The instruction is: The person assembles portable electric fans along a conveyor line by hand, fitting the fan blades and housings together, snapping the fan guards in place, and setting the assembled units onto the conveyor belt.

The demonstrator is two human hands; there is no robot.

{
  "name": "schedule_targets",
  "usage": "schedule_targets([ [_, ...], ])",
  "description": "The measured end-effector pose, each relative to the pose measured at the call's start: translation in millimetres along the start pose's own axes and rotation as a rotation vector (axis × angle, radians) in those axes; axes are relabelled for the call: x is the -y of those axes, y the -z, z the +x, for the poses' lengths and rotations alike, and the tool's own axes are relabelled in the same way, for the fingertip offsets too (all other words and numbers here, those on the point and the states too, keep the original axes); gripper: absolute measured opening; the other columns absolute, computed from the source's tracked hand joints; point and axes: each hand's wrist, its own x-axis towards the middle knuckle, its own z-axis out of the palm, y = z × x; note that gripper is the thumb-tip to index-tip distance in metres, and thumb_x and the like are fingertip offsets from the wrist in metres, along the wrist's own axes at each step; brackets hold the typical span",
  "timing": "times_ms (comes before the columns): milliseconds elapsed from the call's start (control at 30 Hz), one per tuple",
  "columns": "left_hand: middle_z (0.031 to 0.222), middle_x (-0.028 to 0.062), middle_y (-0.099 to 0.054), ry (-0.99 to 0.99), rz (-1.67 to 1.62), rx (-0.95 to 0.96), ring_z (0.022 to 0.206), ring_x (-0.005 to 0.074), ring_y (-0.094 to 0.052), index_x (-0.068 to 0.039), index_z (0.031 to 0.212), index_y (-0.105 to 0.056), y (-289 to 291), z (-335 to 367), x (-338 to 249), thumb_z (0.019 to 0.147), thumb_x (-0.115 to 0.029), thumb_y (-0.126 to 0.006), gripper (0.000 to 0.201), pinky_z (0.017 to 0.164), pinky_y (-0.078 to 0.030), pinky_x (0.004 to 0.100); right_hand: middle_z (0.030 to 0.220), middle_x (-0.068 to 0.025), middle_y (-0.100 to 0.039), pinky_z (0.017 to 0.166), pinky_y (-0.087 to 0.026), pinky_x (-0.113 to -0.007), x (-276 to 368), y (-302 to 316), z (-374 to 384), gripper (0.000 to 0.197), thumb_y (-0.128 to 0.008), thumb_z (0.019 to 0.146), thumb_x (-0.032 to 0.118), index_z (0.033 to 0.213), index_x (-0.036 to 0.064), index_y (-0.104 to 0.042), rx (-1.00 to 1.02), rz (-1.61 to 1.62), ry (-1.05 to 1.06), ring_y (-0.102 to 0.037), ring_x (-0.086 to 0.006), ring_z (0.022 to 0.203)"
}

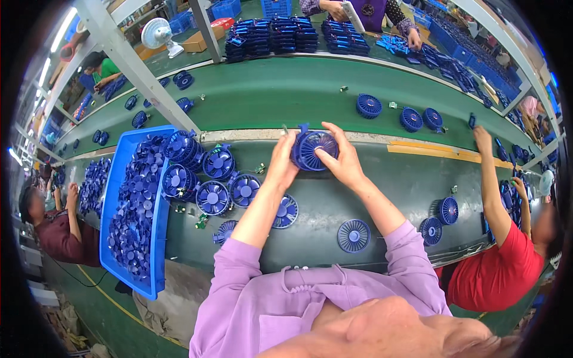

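Note:
Between my two hands is a round dark-blue fan head (307, 149) with a slotted grille, held just above the workbench near its far edge. My left hand (282, 162) grips its left side. My right hand (345, 160) is closed round the right side, its thumb lying on the grille. Below, on the bench, rests a loose round blue grille (354, 235). Several open fan housings with blades showing, such as one fan housing (212, 197), are grouped left of my left forearm, some of them stacked. Part of a fan housing (286, 212) is hidden behind that forearm.
A blue bin (161, 238) full of small blue fan blades stands at the left. Beyond the bench runs a green conveyor belt (268, 89) carrying fan heads (369, 105) and small circuit boards. A person in red (501, 268) reaches over the bench at right; a metal post (137, 65) rises left.

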Motion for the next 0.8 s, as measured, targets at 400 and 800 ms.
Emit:
schedule_targets([
  [400, 0.114, 0.0043, -0.062, 0.095, -0.231, -0.061, 0.105, 0.0172, -0.061, -0.008, 0.122, -0.054, -12.8, -48.7, 9.5, 0.1, -0.032, -0.047, 0.033, 0.092, -0.049, 0.0346, 0.146, -0.018, -0.032, 0.107, -0.034, -0.047, 1.8, -11.7, -23.0, 0.087, -0.065, 0.077, 0.055, 0.146, 0.0113, -0.032, 0.271, -0.342, 0.362, -0.036, -0.0407, 0.129],
  [800, 0.126, 0.0161, -0.048, -0.75, 0.838, -0.212, 0.119, 0.0267, -0.046, -0.001, 0.122, -0.044, -26.7, -62.3, 23.6, 0.095, -0.021, -0.053, 0.035, 0.103, -0.034, 0.0379, 0.142, -0.0114, -0.036, 0.11, -0.027, -0.034, -14.3, -57.5, -34.5, 0.069, -0.029, 0.1, 0.055, 0.145, 0.0029, -0.024, 0.302, 0.586, 0.038, -0.034, -0.0205, 0.133],
])
